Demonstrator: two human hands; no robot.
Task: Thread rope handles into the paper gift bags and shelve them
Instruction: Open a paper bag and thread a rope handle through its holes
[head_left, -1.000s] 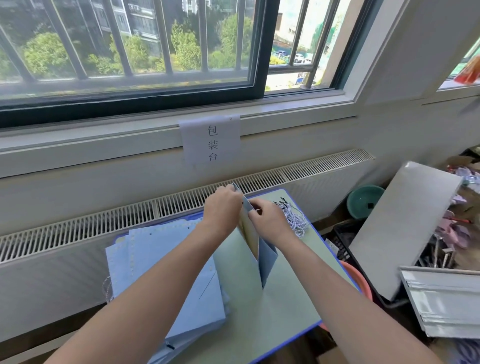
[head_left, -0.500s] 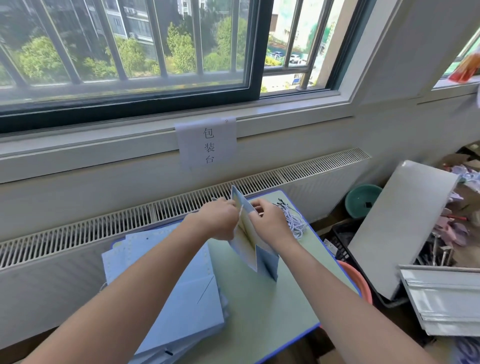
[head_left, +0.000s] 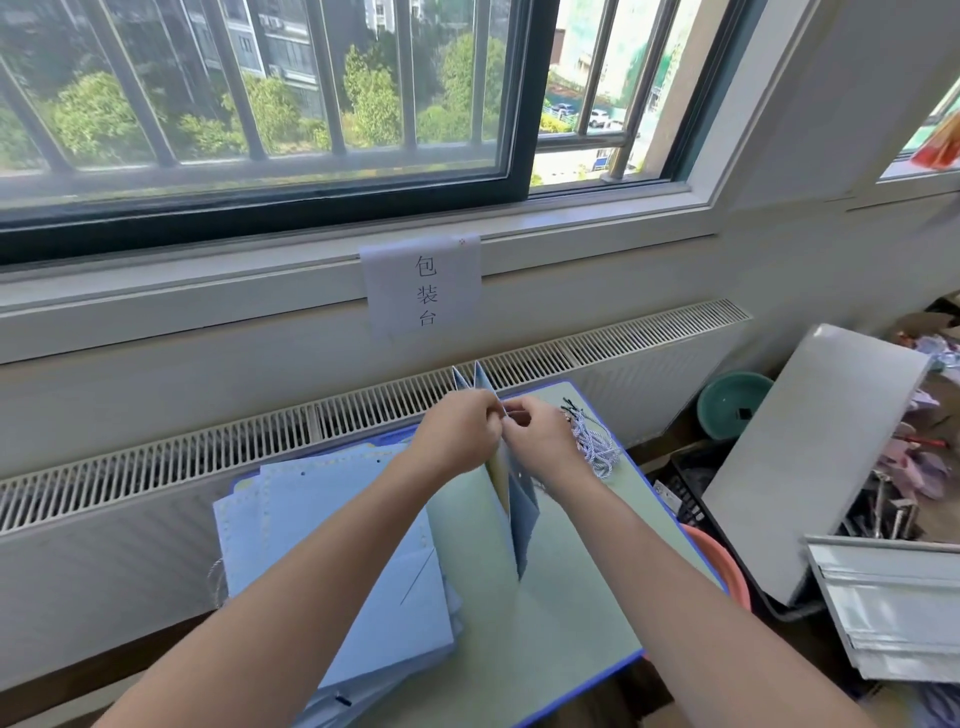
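A light blue paper gift bag (head_left: 522, 512) stands folded and upright on the small green table (head_left: 561, 618), its top corners poking up behind my hands. My left hand (head_left: 460, 434) grips the bag's upper edge from the left. My right hand (head_left: 537, 436) pinches at the same edge from the right, fingertips meeting my left hand's; whether a rope end is between them is hidden. A bundle of white-and-grey rope handles (head_left: 592, 444) with black tips lies on the table just right of my right hand. A stack of flat blue bags (head_left: 322, 530) lies on the table's left side.
A radiator grille (head_left: 208, 452) runs behind the table under the window, with a paper sign (head_left: 423, 288) above. To the right stand a leaning white board (head_left: 810, 457), a teal basin (head_left: 730, 402), a black crate (head_left: 685, 483), a pink basin (head_left: 722, 566) and white panels (head_left: 893, 608).
The bag has been turned more edge-on and held taller, and both hands have closed together at its top edge. The view has shifted slightly.
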